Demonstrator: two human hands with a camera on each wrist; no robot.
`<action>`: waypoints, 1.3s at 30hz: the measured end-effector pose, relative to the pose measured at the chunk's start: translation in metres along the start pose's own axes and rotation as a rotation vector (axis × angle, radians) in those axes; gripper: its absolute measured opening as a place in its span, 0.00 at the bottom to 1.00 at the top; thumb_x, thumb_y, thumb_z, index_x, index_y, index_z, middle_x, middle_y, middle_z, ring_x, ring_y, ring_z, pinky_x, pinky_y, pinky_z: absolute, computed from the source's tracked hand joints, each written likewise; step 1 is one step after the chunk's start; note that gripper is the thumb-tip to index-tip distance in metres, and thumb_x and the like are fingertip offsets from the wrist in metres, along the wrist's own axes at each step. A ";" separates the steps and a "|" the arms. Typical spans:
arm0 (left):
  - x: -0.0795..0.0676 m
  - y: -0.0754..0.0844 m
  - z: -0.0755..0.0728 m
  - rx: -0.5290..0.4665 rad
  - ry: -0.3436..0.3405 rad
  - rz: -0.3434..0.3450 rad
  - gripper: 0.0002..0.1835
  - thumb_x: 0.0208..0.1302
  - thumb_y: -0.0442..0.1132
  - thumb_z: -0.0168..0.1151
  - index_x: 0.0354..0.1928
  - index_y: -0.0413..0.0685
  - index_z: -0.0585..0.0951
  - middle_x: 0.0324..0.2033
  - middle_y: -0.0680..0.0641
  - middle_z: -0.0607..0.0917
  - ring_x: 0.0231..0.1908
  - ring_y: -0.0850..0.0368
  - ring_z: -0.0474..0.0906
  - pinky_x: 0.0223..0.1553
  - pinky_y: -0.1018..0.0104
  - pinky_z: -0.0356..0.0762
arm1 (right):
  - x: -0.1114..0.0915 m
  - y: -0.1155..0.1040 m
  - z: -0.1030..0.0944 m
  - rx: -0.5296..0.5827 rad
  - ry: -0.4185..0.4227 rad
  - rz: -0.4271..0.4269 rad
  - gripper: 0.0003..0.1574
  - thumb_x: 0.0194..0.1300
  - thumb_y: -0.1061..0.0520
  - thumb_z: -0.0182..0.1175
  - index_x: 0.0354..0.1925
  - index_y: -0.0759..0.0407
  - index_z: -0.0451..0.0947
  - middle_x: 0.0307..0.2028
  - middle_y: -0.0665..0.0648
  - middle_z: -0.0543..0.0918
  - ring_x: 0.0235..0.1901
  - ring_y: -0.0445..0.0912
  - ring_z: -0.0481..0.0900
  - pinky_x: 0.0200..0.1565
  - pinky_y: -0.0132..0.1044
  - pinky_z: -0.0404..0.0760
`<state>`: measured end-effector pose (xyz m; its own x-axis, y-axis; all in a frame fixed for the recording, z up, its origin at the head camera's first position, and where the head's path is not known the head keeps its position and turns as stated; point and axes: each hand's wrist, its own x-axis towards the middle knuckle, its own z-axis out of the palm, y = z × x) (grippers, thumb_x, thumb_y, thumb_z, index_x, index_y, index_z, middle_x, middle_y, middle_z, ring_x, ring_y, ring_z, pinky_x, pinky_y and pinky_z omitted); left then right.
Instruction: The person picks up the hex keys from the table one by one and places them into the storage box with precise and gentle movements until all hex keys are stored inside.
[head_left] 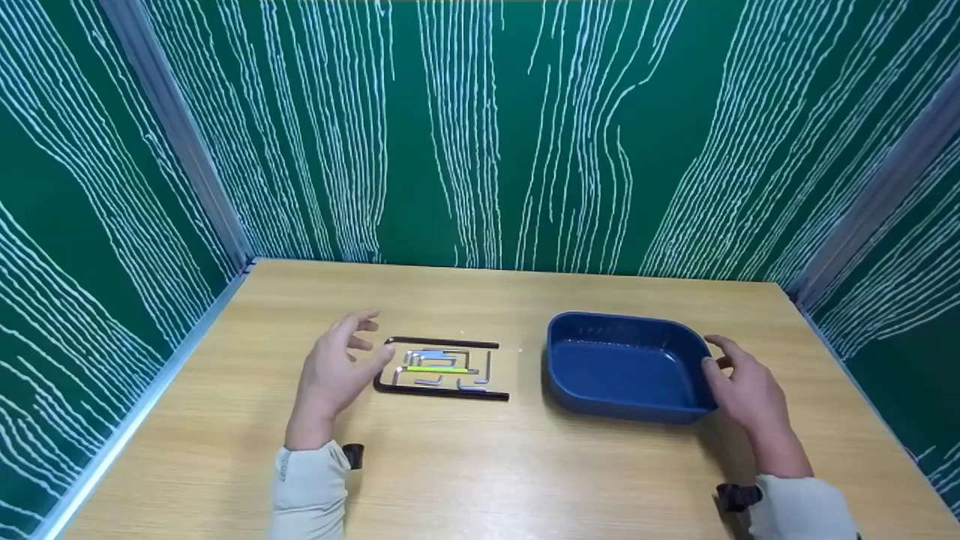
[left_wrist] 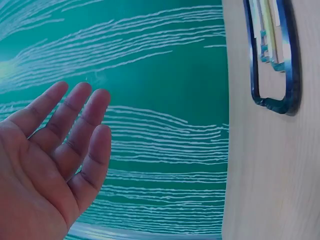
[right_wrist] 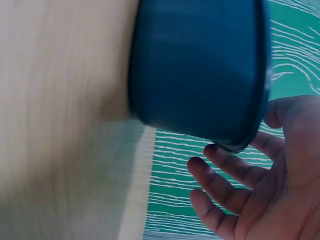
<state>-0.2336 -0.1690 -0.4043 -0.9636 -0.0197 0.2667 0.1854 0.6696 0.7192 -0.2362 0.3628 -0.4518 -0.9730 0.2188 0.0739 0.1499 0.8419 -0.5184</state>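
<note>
Several L-shaped hex keys lie on the table in a compact group. Two large black hex keys (head_left: 450, 394) frame smaller silver ones (head_left: 487, 367) and a yellow-green key (head_left: 439, 370). Beside the left end of the group my left hand (head_left: 337, 371) hovers, thumb spread and fingers loosely bent, holding nothing. A dark blue rectangular bin (head_left: 630, 405) stands to the right of the keys. At the bin's right rim is my right hand (head_left: 750, 390), its thumb at the rim and its other fingers loosely spread; firm contact is unclear. The right wrist view shows the bin's wall (right_wrist: 200, 65) close up.
The wooden table (head_left: 480, 480) extends around the keys and bin. Green panels (head_left: 517, 135) with white wavy lines rise behind it and at both sides. Grey posts (head_left: 180, 127) stand at the back corners.
</note>
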 end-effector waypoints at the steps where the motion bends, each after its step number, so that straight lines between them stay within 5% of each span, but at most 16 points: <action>1: 0.001 0.000 0.002 0.016 -0.012 -0.008 0.31 0.45 0.68 0.54 0.54 0.76 0.65 0.48 0.61 0.73 0.42 0.61 0.73 0.39 0.59 0.72 | 0.002 0.002 0.001 -0.005 -0.005 0.002 0.35 0.63 0.39 0.38 0.65 0.50 0.50 0.50 0.70 0.68 0.42 0.60 0.69 0.33 0.46 0.76; 10: 0.006 -0.012 0.011 0.137 -0.066 -0.022 0.32 0.39 0.74 0.50 0.47 0.71 0.74 0.41 0.61 0.76 0.34 0.60 0.73 0.29 0.67 0.70 | 0.013 0.009 0.004 -0.022 -0.034 0.009 0.32 0.63 0.45 0.41 0.63 0.55 0.54 0.44 0.67 0.72 0.36 0.55 0.71 0.32 0.42 0.76; 20: 0.008 -0.026 0.022 0.141 -0.158 -0.019 0.12 0.43 0.55 0.64 0.33 0.67 0.81 0.29 0.62 0.78 0.29 0.59 0.70 0.29 0.66 0.67 | 0.015 0.014 0.008 -0.047 0.009 0.008 0.31 0.63 0.44 0.42 0.61 0.54 0.57 0.38 0.64 0.74 0.32 0.53 0.72 0.27 0.35 0.71; 26: 0.010 -0.034 0.033 0.131 -0.265 0.000 0.10 0.41 0.51 0.65 0.30 0.65 0.81 0.26 0.61 0.77 0.29 0.60 0.70 0.30 0.66 0.67 | 0.014 0.014 0.007 -0.036 0.006 0.013 0.31 0.64 0.43 0.41 0.62 0.53 0.56 0.39 0.65 0.74 0.33 0.53 0.72 0.29 0.38 0.73; 39: 0.014 -0.047 0.046 0.163 -0.361 -0.021 0.11 0.39 0.47 0.67 0.30 0.63 0.81 0.28 0.59 0.78 0.30 0.61 0.71 0.32 0.66 0.68 | 0.014 0.013 0.008 -0.059 0.048 -0.019 0.28 0.63 0.46 0.42 0.59 0.53 0.60 0.30 0.60 0.74 0.26 0.50 0.70 0.22 0.34 0.65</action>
<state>-0.2649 -0.1666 -0.4631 -0.9780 0.2084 -0.0107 0.1599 0.7813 0.6033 -0.2492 0.3729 -0.4638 -0.9663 0.2250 0.1251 0.1430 0.8732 -0.4659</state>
